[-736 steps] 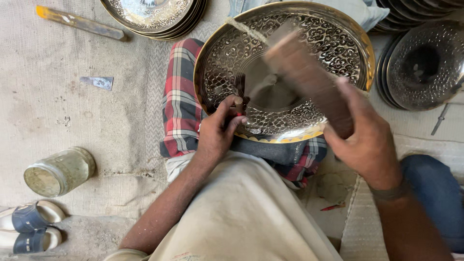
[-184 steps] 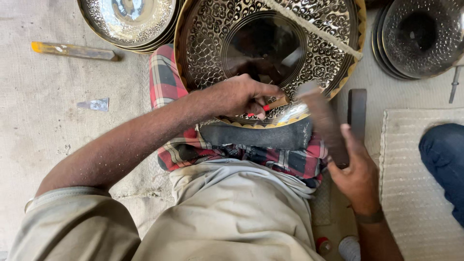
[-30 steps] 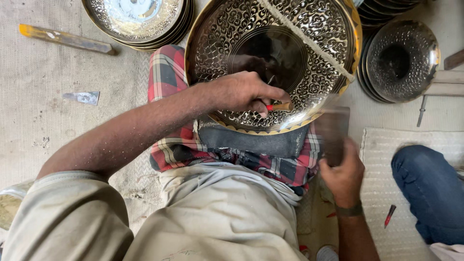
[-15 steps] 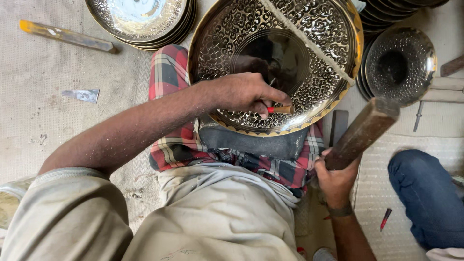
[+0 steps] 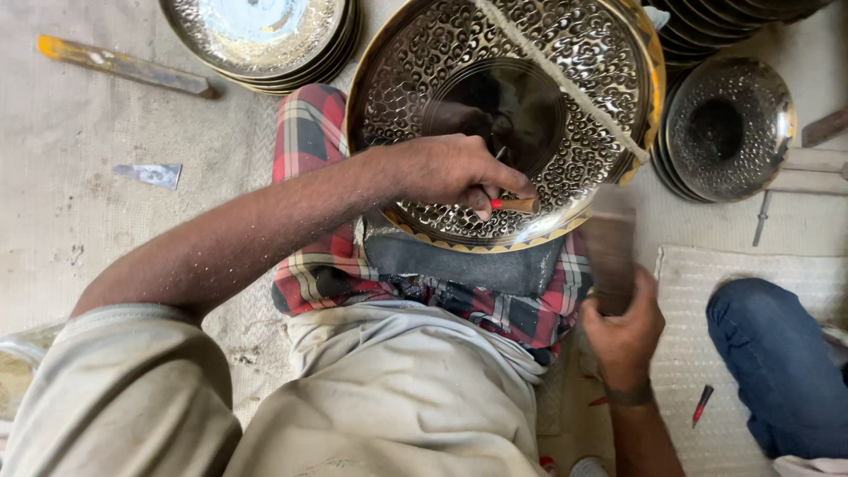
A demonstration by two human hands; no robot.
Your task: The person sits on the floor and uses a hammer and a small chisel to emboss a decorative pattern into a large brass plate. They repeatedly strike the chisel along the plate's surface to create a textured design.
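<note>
Fingers of the left hand (image 5: 450,170) are pressed together around a small punch (image 5: 514,205) with a reddish wooden handle, and its tip rests on the patterned face of a large engraved metal tray (image 5: 565,115). The tray leans on the person's lap, over a checked red cloth (image 5: 305,159) and a dark pad (image 5: 468,265) under its lower rim. A pale cord (image 5: 565,79) runs across the upper part of the tray.

The right hand (image 5: 623,331) is to the right of the lap and is closed around the handle of a wooden mallet (image 5: 609,247). The mallet is blurred, so its shape is not clear, and it is apart from the punch.

On the floor, one stack of shiny plates (image 5: 256,35) lies at the upper left and a second stack of darker plates (image 5: 724,128) at the right. A flat tool with a yellow end (image 5: 124,66) lies at the far left. A knee in blue jeans (image 5: 777,353) of another person is at the lower right.
</note>
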